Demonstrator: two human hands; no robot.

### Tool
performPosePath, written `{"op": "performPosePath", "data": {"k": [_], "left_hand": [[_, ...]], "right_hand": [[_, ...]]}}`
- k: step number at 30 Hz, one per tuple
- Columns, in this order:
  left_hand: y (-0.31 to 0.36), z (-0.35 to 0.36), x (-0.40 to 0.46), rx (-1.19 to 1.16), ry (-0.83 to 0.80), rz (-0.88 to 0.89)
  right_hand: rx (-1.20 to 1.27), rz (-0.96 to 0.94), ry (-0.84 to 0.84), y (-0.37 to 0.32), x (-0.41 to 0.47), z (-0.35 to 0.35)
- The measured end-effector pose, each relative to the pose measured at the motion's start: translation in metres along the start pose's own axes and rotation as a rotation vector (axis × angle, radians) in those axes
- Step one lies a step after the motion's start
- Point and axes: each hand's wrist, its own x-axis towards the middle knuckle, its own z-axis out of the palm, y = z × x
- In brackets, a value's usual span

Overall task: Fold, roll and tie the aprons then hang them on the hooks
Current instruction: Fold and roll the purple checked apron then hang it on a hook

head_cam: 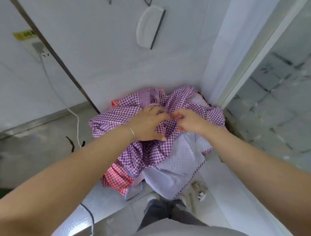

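Note:
A crumpled purple-and-white checked apron (117,116) lies on top of a heap of aprons against the white wall. My left hand (148,124) and my right hand (188,121) meet at its middle, both pinching bunched folds of the purple cloth. Its pale inner side (178,161) hangs down toward me. A red-and-white checked apron (116,176) shows beneath the heap at the lower left. Two dark hooks (148,2) sit at the top edge of the wall, mostly cut off.
A white dustpan-like scoop (148,28) hangs on the wall above the heap. A wall socket (37,48) with a white cable (77,123) is at the left. A glass door (277,94) and its white frame close off the right. My legs are below.

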Motion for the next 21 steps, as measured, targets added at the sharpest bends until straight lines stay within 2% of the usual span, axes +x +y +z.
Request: {"op": "performPosePath", "data": {"k": [3,5,7,10,11,13,16,18,21], "left_hand": [[0.016,0.015,-0.001,0.168,0.354,0.206],[0.029,0.03,-0.003,0.129,0.494,0.303],[0.042,0.043,-0.004,0.137,0.432,0.257],[0.05,0.049,-0.005,0.249,0.088,-0.014],[0.049,0.05,-0.003,0.271,0.051,-0.088],[0.044,0.046,0.0,0.246,0.145,-0.155],[0.024,0.027,0.006,0.065,0.437,-0.237],[0.018,-0.003,0.005,-0.146,0.583,-0.283],[0.013,-0.05,0.006,-0.532,0.61,-0.282]], "right_hand": [[-0.392,-0.074,-0.077,0.027,-0.003,0.011],[-0.563,-0.064,-0.15,0.045,-0.007,0.02],[-0.58,-0.102,-0.094,0.057,-0.008,0.024],[-0.52,-0.178,0.093,0.058,-0.007,0.019],[-0.514,-0.219,0.136,0.056,-0.006,0.016],[-0.501,-0.292,0.247,0.046,-0.009,0.007],[-0.315,-0.349,0.409,0.02,-0.026,-0.015],[-0.193,-0.337,0.406,0.008,-0.037,-0.027],[-0.241,-0.32,0.387,-0.002,-0.045,-0.045]]}}
